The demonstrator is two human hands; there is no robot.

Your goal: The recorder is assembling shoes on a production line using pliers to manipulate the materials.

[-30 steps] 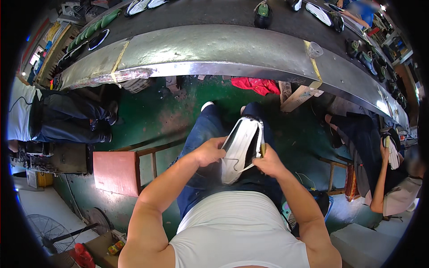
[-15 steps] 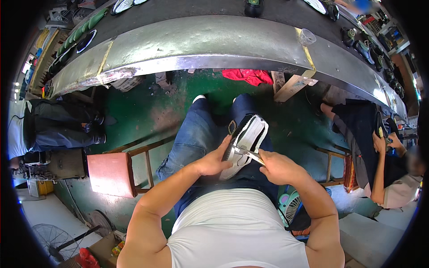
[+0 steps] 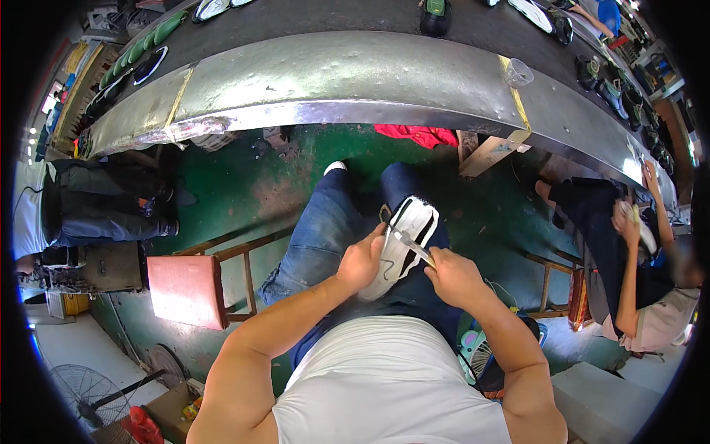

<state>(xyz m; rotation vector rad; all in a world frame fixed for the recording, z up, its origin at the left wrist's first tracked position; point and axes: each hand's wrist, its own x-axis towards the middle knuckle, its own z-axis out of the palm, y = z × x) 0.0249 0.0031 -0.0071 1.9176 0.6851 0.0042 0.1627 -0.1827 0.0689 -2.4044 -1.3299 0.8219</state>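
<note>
A shoe (image 3: pixel 409 224) lies sole side up across my lap, its white bottom edged in black and a thin dark cord or wire curling over it. My left hand (image 3: pixel 360 260) grips its left edge, the thumb pointing toward the toe end. Closed around the light-coloured handle of a metal-headed hand tool (image 3: pixel 416 248) is my right hand (image 3: pixel 455 275). The tool's head touches or hovers just over the left edge of the shoe, close to my left thumb. Its exact kind I cannot make out.
Ahead runs a metal-edged conveyor (image 3: pixel 340 70) carrying shoes, with a clear plastic cup (image 3: pixel 518 72) on its rim. A padded stool (image 3: pixel 185 290) stands left, and a small fan (image 3: pixel 475 348) sits by my right side. Co-workers are at both sides; the right one (image 3: pixel 636 296) handles a shoe.
The tool's head has shifted toward the shoe's left edge and far end. My left fingers have curled in closer. At right, the co-worker's one hand has reached out to the conveyor edge.
</note>
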